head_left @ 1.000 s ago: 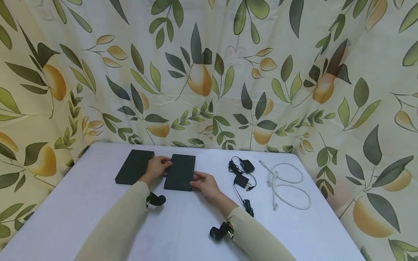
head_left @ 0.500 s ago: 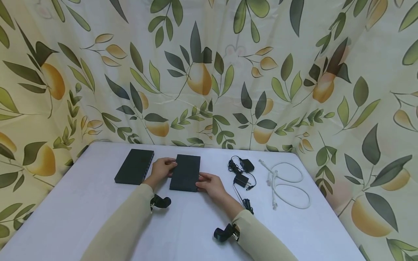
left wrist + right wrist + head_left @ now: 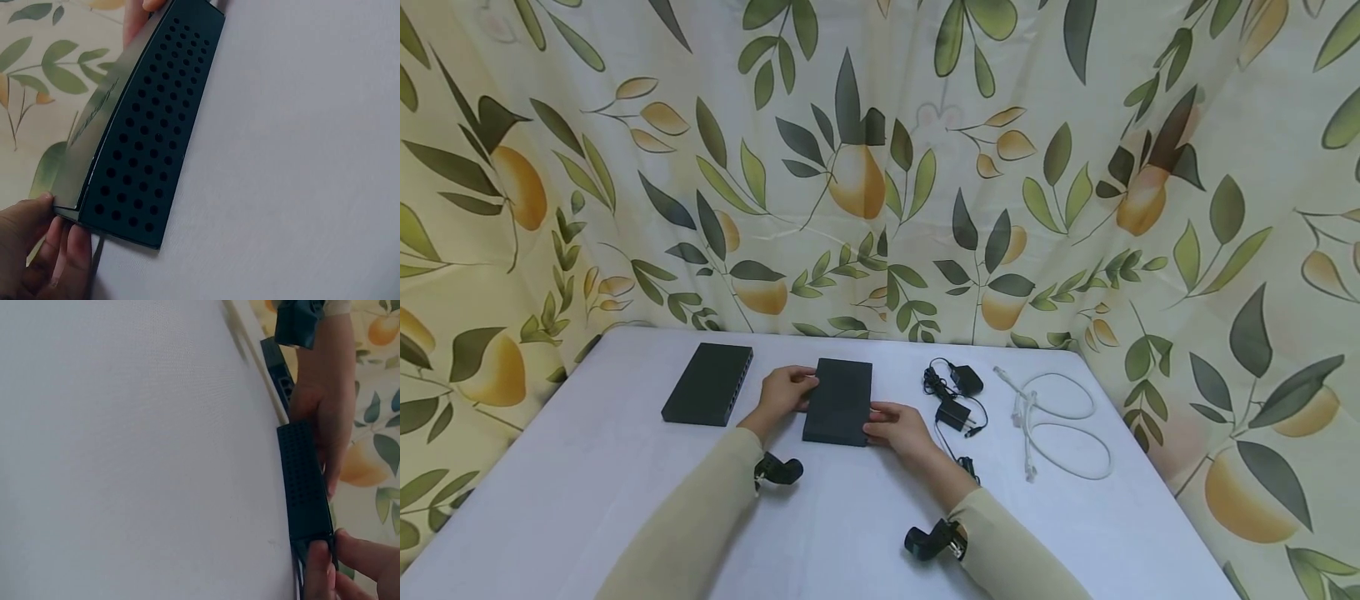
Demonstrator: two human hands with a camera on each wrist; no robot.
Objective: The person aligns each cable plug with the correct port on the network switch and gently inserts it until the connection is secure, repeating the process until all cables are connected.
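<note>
Between my two hands is a flat black network switch (image 3: 838, 402) with rows of round vent holes along its near side (image 3: 137, 144). My left hand (image 3: 785, 392) grips its left edge, thumb on top and fingers below. On the opposite edge, my right hand (image 3: 901, 429) pinches the near right corner. The right wrist view shows the right fingers (image 3: 319, 565) at one end of the perforated side and the left hand (image 3: 328, 415) at the other. A second black network switch (image 3: 709, 383), ports along its right side, lies to the left of my left hand.
Right of my right hand lie black power adapters (image 3: 953, 414) with bundled cords. Farther right is a looped white network cable (image 3: 1067, 425). The white table (image 3: 850, 533) ends at the back against a leaf-and-fruit patterned curtain (image 3: 880, 208).
Both hands have moved to the right together, carrying the switch away from the second switch and closer to the adapters. The second switch, adapters and cable stay in place.
</note>
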